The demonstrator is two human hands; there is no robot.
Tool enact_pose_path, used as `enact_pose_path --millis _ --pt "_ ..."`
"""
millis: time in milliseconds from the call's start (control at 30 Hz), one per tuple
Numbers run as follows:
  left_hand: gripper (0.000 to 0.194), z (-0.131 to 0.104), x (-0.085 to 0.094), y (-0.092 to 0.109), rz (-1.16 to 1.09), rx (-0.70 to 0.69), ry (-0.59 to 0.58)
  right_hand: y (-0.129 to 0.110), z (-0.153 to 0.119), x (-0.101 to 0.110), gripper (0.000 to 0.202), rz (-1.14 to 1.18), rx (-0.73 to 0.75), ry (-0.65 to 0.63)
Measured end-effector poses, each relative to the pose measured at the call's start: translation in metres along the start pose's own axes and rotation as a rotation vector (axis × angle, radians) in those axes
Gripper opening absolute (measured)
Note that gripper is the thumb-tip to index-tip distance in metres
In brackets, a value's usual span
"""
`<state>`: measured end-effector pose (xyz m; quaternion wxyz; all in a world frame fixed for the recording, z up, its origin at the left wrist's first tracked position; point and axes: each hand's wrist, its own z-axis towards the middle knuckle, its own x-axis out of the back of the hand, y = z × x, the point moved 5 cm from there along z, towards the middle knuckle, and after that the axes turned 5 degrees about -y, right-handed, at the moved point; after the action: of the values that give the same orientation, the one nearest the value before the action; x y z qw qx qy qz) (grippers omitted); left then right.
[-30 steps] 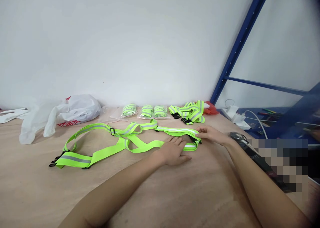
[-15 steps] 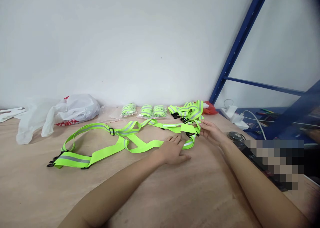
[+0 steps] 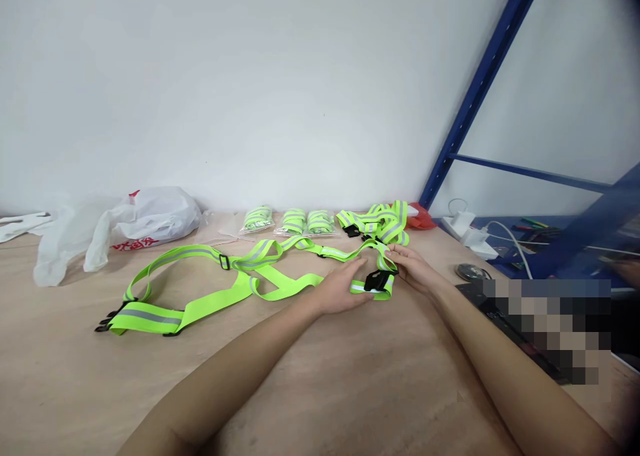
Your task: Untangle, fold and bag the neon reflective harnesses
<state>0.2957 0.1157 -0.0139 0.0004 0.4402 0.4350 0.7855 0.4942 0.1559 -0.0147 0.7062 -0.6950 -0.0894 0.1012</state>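
Note:
A neon-green reflective harness (image 3: 213, 307) with grey stripes lies stretched across the table, its straps partly looped and twisted. At its left end is a black buckle piece (image 3: 107, 319); a black slide adjuster (image 3: 225, 262) sits further along. My left hand (image 3: 345, 289) is closed on the lower strap near the right end, its fingertips partly hidden behind the strap. Just right of it is a black buckle (image 3: 377, 281). My right hand (image 3: 413, 267) pinches the strap loop at the harness's right end.
Behind lie several bagged harness bundles (image 3: 293, 222) and a loose green strap pile (image 3: 375, 219). White plastic bags (image 3: 155, 216) are at left. A red bag (image 3: 423, 217), white power adapters (image 3: 477, 241), a round dark object (image 3: 470, 273) and a blue frame (image 3: 480, 89) stand right.
My left hand has gone from lying flat over the straps to closing on one. My right hand has moved slightly left and nearer, and the buckle between the hands has turned into plainer view.

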Motion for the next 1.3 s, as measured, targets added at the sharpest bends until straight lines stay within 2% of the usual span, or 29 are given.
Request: enact_pose_path --millis 133,233,300,467,600,700,833,1000,1067,1133,1200,1300 --pt "0.067 0.001 -0.002 0.003 0.009 -0.088 -0.058 -0.002 0.000 -0.015 0.038 -0.068 -0.019 -0.061" --pt "0.057 0.003 -0.002 0.004 -0.027 -0.113 -0.062 -0.005 0.001 -0.017 0.041 -0.145 0.006 -0.010" --pt "0.053 0.003 -0.002 0.004 0.007 -0.104 -0.050 -0.006 0.001 -0.017 0.051 -0.192 0.015 -0.016" --pt "0.049 0.002 -0.002 0.009 0.133 -0.108 -0.038 -0.011 0.000 -0.022 0.078 -0.409 0.072 -0.126" --pt "0.049 0.001 0.001 0.013 0.199 -0.052 -0.006 -0.011 0.004 -0.022 0.056 -0.467 0.162 -0.119" --pt "0.053 0.001 0.004 0.016 0.221 -0.041 0.036 -0.008 0.008 -0.011 0.043 -0.410 0.201 -0.003" --pt "0.043 0.000 0.011 0.018 0.273 -0.026 0.117 -0.005 0.010 0.016 0.039 -0.327 0.235 0.262" --pt "0.033 0.001 0.021 0.020 0.305 -0.041 0.137 0.008 0.010 0.049 0.042 -0.186 0.138 0.491" --pt "0.029 0.001 0.022 0.020 0.307 -0.038 0.127 0.012 0.010 0.059 0.042 -0.246 0.132 0.522" --pt "0.029 0.001 0.018 0.018 0.328 -0.003 0.088 0.014 0.010 0.063 0.041 -0.384 0.138 0.498" --pt "0.031 0.001 0.011 0.019 0.372 0.022 0.024 0.015 0.011 0.062 0.038 -0.522 0.147 0.437" --pt "0.036 0.000 -0.001 0.027 0.444 -0.013 -0.070 0.012 0.010 0.052 0.035 -0.641 0.185 0.344"
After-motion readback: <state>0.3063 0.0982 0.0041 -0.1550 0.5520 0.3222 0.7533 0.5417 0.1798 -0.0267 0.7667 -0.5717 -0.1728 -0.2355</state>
